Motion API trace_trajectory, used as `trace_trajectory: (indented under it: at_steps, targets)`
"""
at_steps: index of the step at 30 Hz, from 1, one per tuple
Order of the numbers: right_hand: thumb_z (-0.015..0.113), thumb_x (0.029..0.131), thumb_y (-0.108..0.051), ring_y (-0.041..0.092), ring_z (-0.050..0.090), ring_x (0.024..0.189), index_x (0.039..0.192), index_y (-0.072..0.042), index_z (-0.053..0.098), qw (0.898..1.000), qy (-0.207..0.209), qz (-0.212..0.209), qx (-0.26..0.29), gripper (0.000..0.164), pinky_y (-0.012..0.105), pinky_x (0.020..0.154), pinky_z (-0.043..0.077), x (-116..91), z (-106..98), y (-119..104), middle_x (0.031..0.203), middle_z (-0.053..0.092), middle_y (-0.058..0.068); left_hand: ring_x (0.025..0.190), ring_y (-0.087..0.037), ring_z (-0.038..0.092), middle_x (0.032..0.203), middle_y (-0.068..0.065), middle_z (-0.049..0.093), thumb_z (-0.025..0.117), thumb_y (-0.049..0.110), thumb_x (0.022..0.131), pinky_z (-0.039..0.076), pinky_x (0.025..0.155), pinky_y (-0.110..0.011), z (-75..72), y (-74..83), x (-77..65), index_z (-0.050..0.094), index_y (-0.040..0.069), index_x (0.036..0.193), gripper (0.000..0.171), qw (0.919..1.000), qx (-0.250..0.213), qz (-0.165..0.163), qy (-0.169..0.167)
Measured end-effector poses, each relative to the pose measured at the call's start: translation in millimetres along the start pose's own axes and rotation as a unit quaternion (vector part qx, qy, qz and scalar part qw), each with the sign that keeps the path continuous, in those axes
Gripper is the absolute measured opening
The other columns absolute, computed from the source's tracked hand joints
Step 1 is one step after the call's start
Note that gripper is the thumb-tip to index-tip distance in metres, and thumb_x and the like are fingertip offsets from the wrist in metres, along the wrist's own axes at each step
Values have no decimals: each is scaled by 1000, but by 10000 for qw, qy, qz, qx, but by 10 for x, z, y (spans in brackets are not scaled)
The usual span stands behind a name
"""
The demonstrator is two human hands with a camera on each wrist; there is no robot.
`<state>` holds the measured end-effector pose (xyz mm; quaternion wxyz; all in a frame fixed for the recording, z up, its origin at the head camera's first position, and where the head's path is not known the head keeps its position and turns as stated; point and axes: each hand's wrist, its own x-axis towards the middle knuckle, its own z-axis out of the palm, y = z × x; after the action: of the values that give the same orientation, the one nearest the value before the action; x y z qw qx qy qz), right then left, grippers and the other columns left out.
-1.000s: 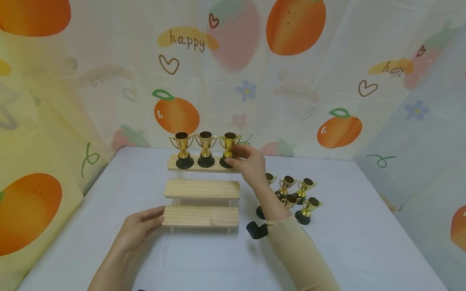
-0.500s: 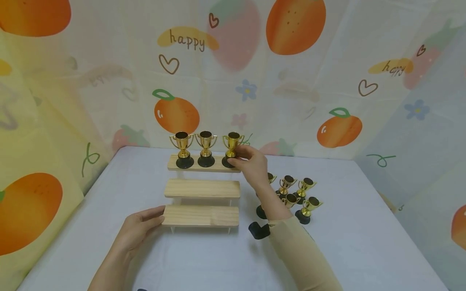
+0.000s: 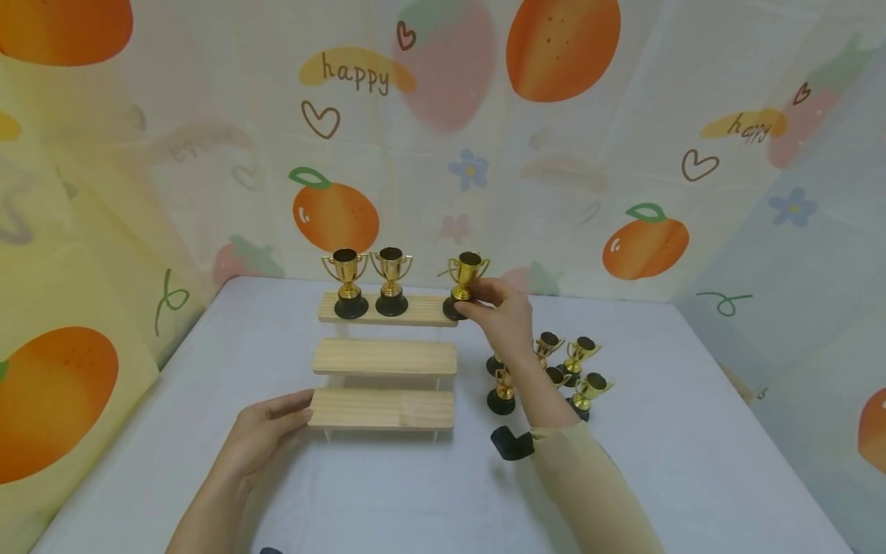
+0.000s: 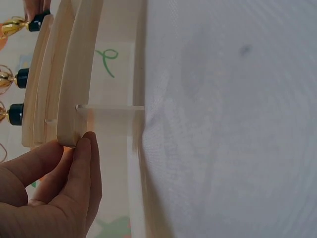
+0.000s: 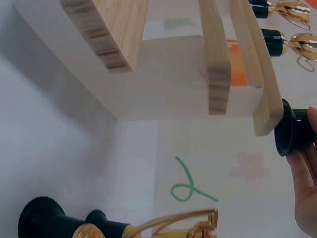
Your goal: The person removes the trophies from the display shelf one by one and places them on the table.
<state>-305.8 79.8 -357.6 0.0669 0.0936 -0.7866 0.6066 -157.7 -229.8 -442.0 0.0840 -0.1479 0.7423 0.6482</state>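
Observation:
My right hand [image 3: 505, 317] pinches a small gold trophy cup [image 3: 467, 267] by its black base, at the right end of the stand's top shelf [image 3: 422, 310]. In the right wrist view that base [image 5: 293, 129] overhangs the shelf end, slightly tilted. Two similar trophies, a left one [image 3: 345, 268] and a middle one [image 3: 391, 268], stand upright on the same shelf. Lower down, my left hand [image 3: 266, 431] grips the left end of the bottom wooden shelf [image 3: 381, 409], thumb on top and fingers [image 4: 81, 168] beneath. The middle shelf [image 3: 384, 358] holds nothing.
Several more gold trophies [image 3: 588, 388] stand on the white-covered table [image 3: 388, 500] right of the stand, partly hidden by my right forearm. A clear support [image 4: 111, 107] props up the bottom shelf. Behind hangs a fruit-patterned cloth [image 3: 484, 200].
My right hand has shifted right with the trophy, from beside the middle one to the top shelf's right end. The left hand has stayed on the bottom shelf.

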Motion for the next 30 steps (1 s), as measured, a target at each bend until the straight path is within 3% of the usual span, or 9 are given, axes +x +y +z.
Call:
trace_trajectory:
  at_steps: [5,14,24,30]
  targets:
    - [80,82,-11,25,68,114,115,-8,70,9999,105,66,53,35,30,92,61,-61,-156,-22,120,72,13,101,13,58,154,-21,42,66,22,95,52,90,-5,1,-7,17,46,-3,144,58,10000,34,-36,34]
    - [81,82,-13,16,69,110,116,-10,69,9991,401,97,-32,36,17,86,60,-188,-469,3,121,72,9,106,8,59,154,-22,41,65,21,96,53,90,-7,-4,-15,36,45,-3,144,57,9999,135,-67,32]
    - [81,82,-13,8,69,103,117,-6,68,9981,466,342,-201,38,14,86,59,-560,-698,57,120,70,12,98,14,58,154,-21,43,64,19,96,51,88,-4,-1,-25,22,45,-4,144,56,10000,53,-41,38]
    - [81,80,-8,1,68,97,112,-1,68,9976,498,484,-66,35,16,84,60,-763,-738,150,104,72,-5,97,14,59,153,-21,44,64,19,96,52,87,-4,6,-27,32,45,-4,144,56,9999,19,-71,80]
